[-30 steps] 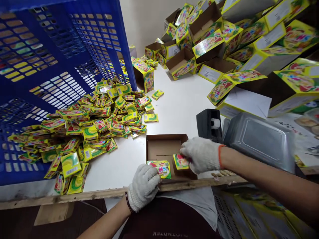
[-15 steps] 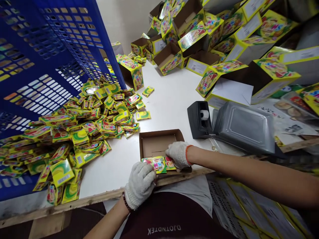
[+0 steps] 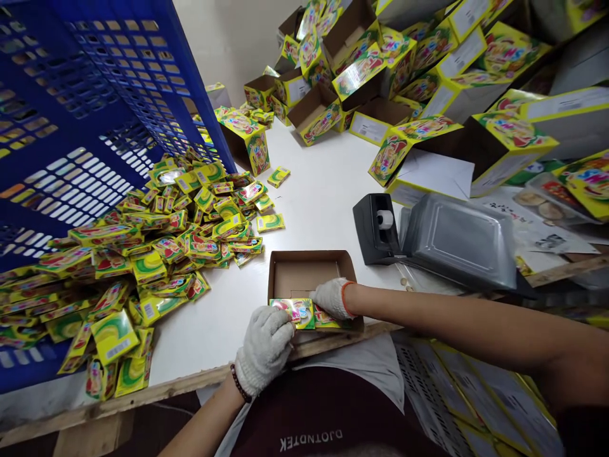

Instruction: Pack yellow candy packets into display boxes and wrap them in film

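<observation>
An open brown-lined cardboard box (image 3: 309, 270) lies at the table's front edge. Along its near side two small yellow-green packets, a left one (image 3: 305, 312) and a right one (image 3: 326, 319), lie side by side, printed sides up. My left hand (image 3: 265, 348), in a white knitted glove, is closed at the box's near left corner, its fingertips by the left packet. My right hand (image 3: 332, 298), gloved too, reaches into the box from the right. Its fingers are bent together at the right packet, partly covering it; the fingertips are mostly hidden.
Left, a blue plastic crate (image 3: 190, 89) lies tipped with a heap of small packets (image 3: 190, 235) spilling out. Empty printed boxes (image 3: 361, 70) pile up behind. A black tape dispenser (image 3: 375, 228) and a grey plastic container (image 3: 464, 238) stand right of the box. A wooden edge (image 3: 190, 377) borders the table.
My right hand has shifted slightly left and down over the packets, showing more of the right one. My left hand stays at the corner. The whole view has shifted a little.
</observation>
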Motion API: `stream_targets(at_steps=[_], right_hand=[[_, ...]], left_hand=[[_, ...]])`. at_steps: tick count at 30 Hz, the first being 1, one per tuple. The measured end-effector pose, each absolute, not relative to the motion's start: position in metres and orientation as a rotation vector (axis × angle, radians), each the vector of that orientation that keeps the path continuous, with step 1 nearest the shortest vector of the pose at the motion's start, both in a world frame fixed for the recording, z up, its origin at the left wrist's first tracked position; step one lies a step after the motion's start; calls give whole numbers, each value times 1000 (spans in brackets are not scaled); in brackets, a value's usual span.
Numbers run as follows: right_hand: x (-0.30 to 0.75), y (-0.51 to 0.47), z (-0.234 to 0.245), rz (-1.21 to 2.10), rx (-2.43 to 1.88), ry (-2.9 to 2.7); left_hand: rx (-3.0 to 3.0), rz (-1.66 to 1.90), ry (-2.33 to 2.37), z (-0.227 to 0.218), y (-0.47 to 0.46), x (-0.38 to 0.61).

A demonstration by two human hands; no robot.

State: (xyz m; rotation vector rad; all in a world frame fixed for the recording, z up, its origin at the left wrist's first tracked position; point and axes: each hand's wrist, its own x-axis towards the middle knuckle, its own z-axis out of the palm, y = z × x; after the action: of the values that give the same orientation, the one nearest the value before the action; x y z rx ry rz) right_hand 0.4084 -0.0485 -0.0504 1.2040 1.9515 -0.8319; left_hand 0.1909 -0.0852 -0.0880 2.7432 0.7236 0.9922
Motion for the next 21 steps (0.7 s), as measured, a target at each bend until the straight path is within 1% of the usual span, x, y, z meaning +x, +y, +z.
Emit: stream_targets(at_steps=[6, 11, 17, 21], right_hand=[[399, -43, -53, -811, 1237, 1935], [394, -28, -56, -807, 1157, 1920], [407, -12, -66, -950, 1107, 1944], [409, -7, -79, -1064, 1121, 1926]], left_hand=[[2736, 1044, 736, -87, -89, 194], [2779, 1010, 768, -87, -88, 196], [2779, 1029, 795, -86, -87, 195], [2780, 959, 820, -82, -87, 195]])
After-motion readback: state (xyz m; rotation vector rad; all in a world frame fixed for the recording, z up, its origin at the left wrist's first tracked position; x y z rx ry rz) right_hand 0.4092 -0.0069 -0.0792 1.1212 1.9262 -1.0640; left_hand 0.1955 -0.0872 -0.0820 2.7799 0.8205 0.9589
